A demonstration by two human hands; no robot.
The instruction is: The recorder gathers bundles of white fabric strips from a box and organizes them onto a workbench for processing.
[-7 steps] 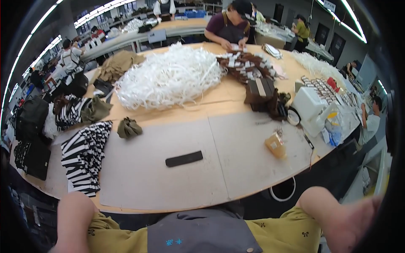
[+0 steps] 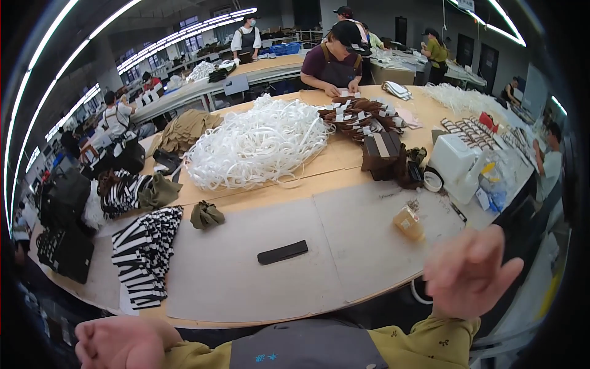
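The right hand [image 2: 470,270] is held half open, thumb spread, by the counter's [image 2: 338,154] front-right edge, near an amber bottle [image 2: 409,224]. The left hand [image 2: 120,342] is loosely curled; whether anything is gripped cannot be told. A black strip [image 2: 283,252] is laid inside the front edge's middle, striped pieces [image 2: 147,258] toward the left.

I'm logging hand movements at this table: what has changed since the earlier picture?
The right hand rose and moved left; the left hand now shows its fingers, lower left. The whole view shifted as the head moved. Nothing was visibly grasped or released. The black strip, striped stack and white pile stayed put on the table.
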